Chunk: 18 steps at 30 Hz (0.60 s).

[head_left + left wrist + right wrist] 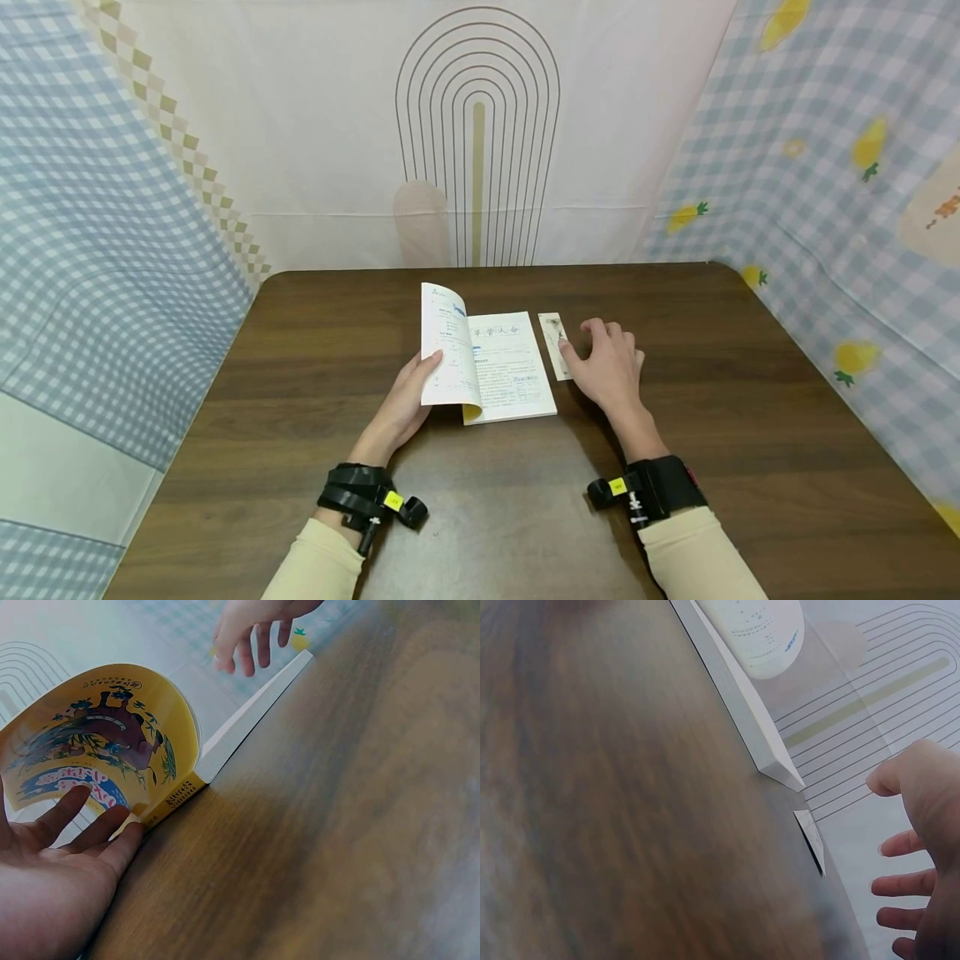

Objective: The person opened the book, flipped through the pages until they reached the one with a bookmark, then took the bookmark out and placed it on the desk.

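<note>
A paperback book (513,367) lies open on the table, its printed pages facing up. Its yellow illustrated cover (112,727) stands raised and curved on the left side. My left hand (405,396) holds that raised side, thumb on the page and fingers behind the cover. To the right of the book lies a narrow pale bookmark (553,346) with a small picture on it. My right hand (611,367) is over the bookmark's right side, fingers spread and loosely bent, holding nothing. In the right wrist view the bookmark (811,838) appears apart from the fingers.
The brown wooden table (487,517) has rounded far corners. Behind it hangs a white cloth (315,125) with an arch pattern, and blue checked cloths (112,208) hang at both sides. A camera is strapped to each wrist.
</note>
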{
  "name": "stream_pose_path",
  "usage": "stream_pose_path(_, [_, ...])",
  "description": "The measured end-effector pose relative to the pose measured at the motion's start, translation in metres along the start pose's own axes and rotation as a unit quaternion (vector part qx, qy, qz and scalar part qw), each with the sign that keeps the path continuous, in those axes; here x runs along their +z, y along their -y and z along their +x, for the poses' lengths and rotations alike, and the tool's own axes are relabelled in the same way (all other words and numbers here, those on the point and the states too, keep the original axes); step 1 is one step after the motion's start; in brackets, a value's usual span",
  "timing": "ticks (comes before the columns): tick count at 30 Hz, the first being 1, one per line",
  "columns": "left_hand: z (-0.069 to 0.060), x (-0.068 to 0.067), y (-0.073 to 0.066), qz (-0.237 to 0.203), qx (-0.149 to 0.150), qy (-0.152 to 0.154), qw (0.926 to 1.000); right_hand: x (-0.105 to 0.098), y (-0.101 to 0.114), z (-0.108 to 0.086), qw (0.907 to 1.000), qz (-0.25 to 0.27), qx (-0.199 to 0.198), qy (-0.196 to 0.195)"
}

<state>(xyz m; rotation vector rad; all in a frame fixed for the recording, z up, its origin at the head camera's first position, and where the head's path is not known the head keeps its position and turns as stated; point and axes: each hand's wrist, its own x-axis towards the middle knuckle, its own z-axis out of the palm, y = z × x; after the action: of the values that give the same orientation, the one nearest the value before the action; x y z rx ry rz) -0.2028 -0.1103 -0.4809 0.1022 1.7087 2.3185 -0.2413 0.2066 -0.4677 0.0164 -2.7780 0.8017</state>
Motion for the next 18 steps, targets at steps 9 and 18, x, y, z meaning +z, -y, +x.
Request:
stream_pose_path(9, [0.0003, 0.0003, -0.0004, -0.005, -0.003, 0.005, 1.0, 0.0002, -0.0011, 0.0008, 0.9996, -0.015, 0.0, 0.025])
stream_pose_path(18, [-0.0004, -0.0002, -0.0015, 0.0, -0.005, 0.0, 1.0, -0.0013, -0.0004, 0.0009, 0.9969, -0.044, -0.03, 0.059])
